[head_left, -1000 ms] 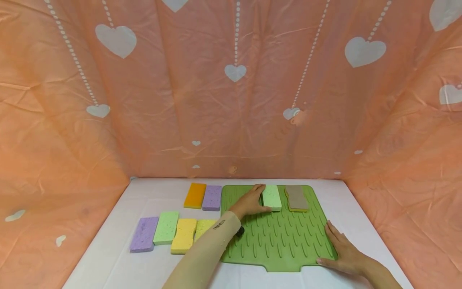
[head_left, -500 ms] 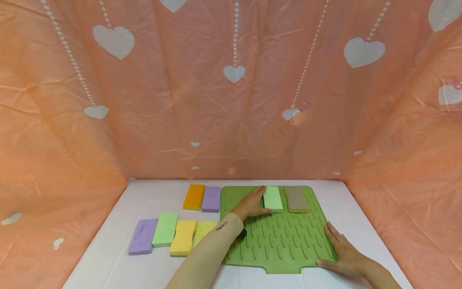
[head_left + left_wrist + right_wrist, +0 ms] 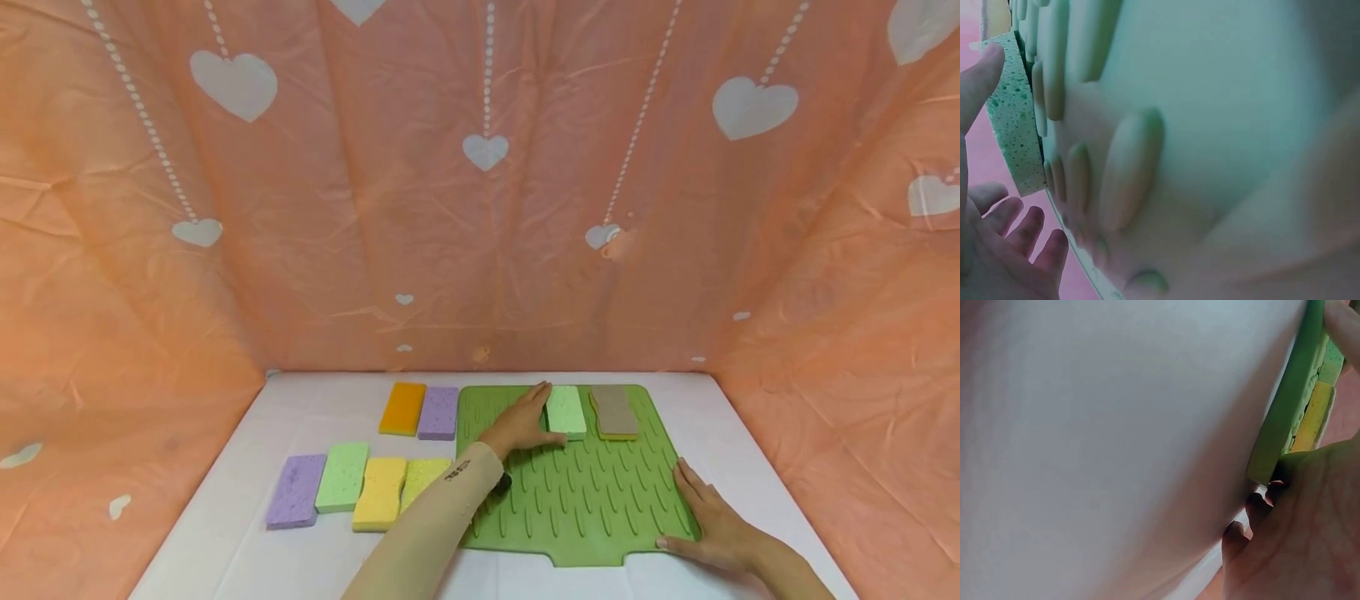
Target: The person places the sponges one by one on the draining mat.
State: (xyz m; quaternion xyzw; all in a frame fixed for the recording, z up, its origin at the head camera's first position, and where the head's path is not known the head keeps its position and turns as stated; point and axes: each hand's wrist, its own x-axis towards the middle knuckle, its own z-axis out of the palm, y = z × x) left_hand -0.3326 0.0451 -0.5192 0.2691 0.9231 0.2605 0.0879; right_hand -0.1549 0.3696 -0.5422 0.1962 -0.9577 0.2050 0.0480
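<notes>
A light green sponge (image 3: 567,412) lies flat near the back edge of a green ridged mat (image 3: 592,500). Around its left side my left hand (image 3: 516,427) is spread, thumb toward the near edge and fingers toward the far corner. In the left wrist view the thumb is against one end of the pitted sponge (image 3: 1013,109); the other fingers are loosely bent, with a gap beside it. My right hand (image 3: 716,529) rests with extended fingers along the mat's right edge, its palm (image 3: 1310,531) beside that edge in the right wrist view.
A yellow sponge with a grey top (image 3: 617,411) lies on the mat's back right. Left of the mat are an orange sponge (image 3: 403,408), a purple sponge (image 3: 438,413) and, nearer, a row of several sponges (image 3: 342,477). My left forearm covers part of the row.
My left thumb and fingers have loosened slightly from the light green sponge, which has barely moved. The right hand stays at the mat's edge. The head view has shifted a little.
</notes>
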